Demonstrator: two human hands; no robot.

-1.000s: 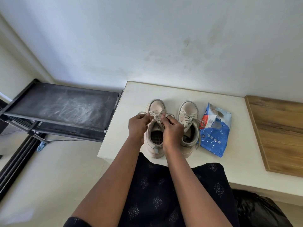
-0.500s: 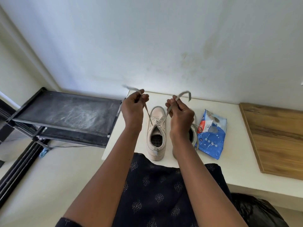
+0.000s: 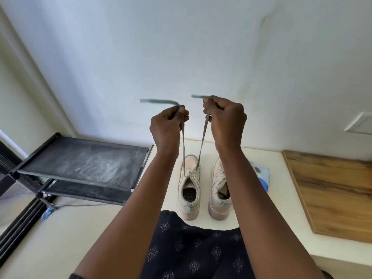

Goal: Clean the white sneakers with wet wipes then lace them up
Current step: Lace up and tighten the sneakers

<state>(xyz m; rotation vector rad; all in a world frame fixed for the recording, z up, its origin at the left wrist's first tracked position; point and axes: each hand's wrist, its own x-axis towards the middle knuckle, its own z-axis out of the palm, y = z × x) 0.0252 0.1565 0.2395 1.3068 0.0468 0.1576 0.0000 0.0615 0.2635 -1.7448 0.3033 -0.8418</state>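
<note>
Both hands have climbed since the earlier frame, from just above the shoes to the middle of the picture, and the lace [image 3: 202, 141] they hold is now drawn up in two long, taut strands.

The left hand [image 3: 168, 125] is fisted with one lace end pinched between thumb and fingers; the tip sticks out blurred toward the left. The right hand [image 3: 225, 121] grips the other end the same way, its tip poking out at the top. The two hands are close but not touching.

Both strands run down to the top eyelets of the left shoe [image 3: 189, 190], which stands upright on the table [image 3: 285, 194] at lower centre, toe toward the wall. The right shoe [image 3: 219, 190] stands just beside it, apart, its lace threaded but hanging slack. Whether it is knotted I cannot tell.

The wipes pack [image 3: 263, 178] lies right of the shoes, half hidden by the right forearm, and no wipe is in either hand, so cleaning looks finished. I judge the left shoe to be laced to the top and now being pulled snug, with its bow left to tie. The right shoe probably needs tightening and tying too.

A dusty black rack [image 3: 84, 164] sits at the left, a wooden board [image 3: 330, 190] at the right.
</note>
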